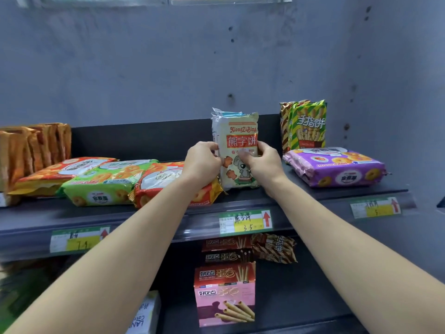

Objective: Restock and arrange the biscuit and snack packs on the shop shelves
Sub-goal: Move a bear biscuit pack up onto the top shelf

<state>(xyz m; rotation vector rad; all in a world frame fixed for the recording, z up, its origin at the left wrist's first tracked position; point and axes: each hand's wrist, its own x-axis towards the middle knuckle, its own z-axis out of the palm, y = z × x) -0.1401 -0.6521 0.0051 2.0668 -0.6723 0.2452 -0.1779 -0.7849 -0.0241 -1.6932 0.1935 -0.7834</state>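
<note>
Both arms reach forward over the shelf (240, 201); the left hand (202, 162) and right hand (261, 160) pinch the upright cream biscuit pack (238, 131) by its sides.

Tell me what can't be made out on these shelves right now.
Head view only:
- Bear biscuit pack: its middle sides are covered by the left hand and right hand. It hides how many packs stand behind it.
- Orange packs: blurred and cut by the left edge.
- White box: cut by the bottom edge.
- Price tag: handwriting too small.
</note>
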